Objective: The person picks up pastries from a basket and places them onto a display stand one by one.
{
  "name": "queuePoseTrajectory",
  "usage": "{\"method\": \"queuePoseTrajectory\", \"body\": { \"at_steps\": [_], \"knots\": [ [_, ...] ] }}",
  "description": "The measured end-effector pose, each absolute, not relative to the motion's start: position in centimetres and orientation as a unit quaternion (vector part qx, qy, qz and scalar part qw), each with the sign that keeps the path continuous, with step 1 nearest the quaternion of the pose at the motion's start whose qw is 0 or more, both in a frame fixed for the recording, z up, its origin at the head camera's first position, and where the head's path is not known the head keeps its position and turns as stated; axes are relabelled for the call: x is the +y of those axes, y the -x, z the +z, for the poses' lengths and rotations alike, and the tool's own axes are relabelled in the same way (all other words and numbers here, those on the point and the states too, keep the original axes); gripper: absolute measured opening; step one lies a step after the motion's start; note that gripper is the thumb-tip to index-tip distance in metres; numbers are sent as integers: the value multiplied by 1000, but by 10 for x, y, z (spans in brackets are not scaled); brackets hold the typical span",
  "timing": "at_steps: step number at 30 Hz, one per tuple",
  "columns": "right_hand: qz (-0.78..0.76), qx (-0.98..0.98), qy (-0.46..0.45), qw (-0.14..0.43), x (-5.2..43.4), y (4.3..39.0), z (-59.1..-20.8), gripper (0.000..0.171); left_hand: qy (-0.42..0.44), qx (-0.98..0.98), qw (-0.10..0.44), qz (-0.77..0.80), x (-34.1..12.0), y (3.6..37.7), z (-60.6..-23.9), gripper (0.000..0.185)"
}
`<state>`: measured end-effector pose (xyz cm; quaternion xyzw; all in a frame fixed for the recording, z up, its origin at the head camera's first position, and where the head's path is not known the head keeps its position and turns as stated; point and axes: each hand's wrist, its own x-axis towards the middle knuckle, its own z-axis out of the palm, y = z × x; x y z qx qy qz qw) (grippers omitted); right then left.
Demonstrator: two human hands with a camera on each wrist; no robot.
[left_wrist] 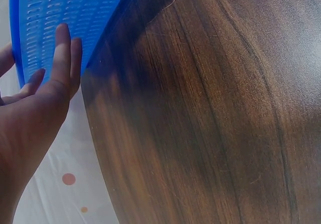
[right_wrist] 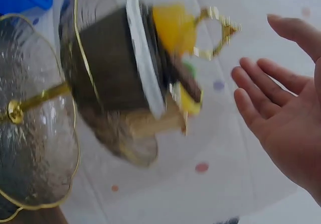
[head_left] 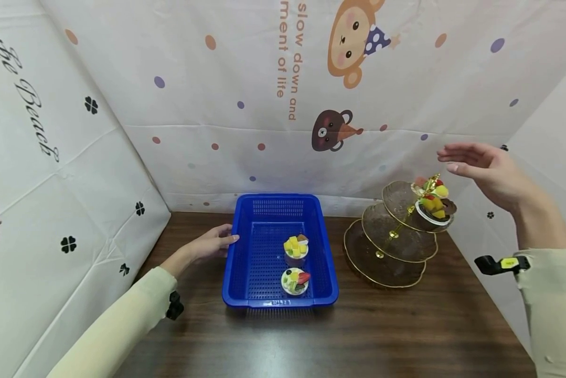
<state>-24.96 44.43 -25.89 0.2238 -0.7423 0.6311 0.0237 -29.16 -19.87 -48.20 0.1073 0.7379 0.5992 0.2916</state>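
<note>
On the near part of the counter (head_left: 311, 336) nothing stands; the risks lie farther back. The blue basket (head_left: 264, 257) sits in the middle of the counter with two small fruit cups in it: the nearer cup (head_left: 295, 281) topped with a red slice, the farther cup (head_left: 296, 247) with yellow cubes. The left hand (head_left: 212, 244) rests with straight, relaxed fingers against the basket's left wall and grips nothing. If that hand pushes sideways, the light basket could slide right and the two cups inside could tip.

To the right stands the tiered glass stand (head_left: 396, 236), which looks tilted toward the camera, its gold handle (head_left: 431, 184) at the top. A third fruit cup (head_left: 434, 207) sits near the right edge of the top tier. The right hand (head_left: 486, 170) hovers above and just right of it, open, fingers spread apart, holding nothing. The likely trouble is here: the cup sits close to the rim, so a brush from the hand or sleeve could knock it off, or rock the whole stand. The wrist view is blurred, so exact clearance cannot be told.
</note>
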Motion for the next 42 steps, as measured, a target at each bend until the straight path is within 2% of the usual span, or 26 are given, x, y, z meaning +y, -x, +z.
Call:
{"method": "queuePoseTrajectory", "body": {
  "at_steps": [8,15,24,36,42],
  "knots": [
    [635,-728,-252,55,398,243,-238,47,-111,739,292,597,-199,293,-480,55],
    [632,-717,-289,50,372,237,-230,49,-114,738,294,597,-199,294,-483,59],
    [572,-765,-289,60,340,222,-228,56,-119,733,295,601,-201,291,-485,58],
    [511,-804,-298,60,296,218,-264,59,-119,741,287,595,-199,290,-484,56],
    [486,-820,-301,34,279,221,-293,58,-124,735,287,602,-199,290,-484,55]
  ]
}}
